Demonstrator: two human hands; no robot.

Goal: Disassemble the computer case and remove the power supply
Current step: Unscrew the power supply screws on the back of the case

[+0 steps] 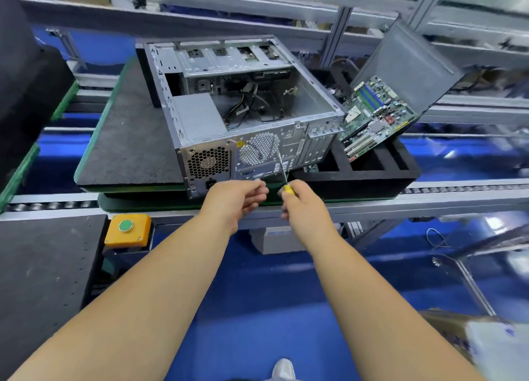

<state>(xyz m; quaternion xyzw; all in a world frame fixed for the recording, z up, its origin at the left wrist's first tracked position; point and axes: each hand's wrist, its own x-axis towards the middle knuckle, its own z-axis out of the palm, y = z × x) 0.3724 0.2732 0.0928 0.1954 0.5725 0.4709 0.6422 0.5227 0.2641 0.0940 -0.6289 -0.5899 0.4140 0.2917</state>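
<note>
An open grey computer case (312, 100) lies on its side on a dark mat, rear panel facing me. The grey power supply (197, 117) sits in its near-left corner, with its honeycomb vent at the back. Loose cables lie on the case floor. My right hand (300, 199) grips a yellow-handled screwdriver (283, 174), its shaft pointing up at the rear panel beside the round fan grille. My left hand (243, 196) is just left of it, fingers curled close to the handle; whether it holds anything is unclear.
A green motherboard (372, 117) leans in a black foam tray (357, 171) to the right, with a grey side panel (406, 65) behind it. A yellow box with a green button (127, 229) sits at the lower left. Aluminium conveyor rails run across.
</note>
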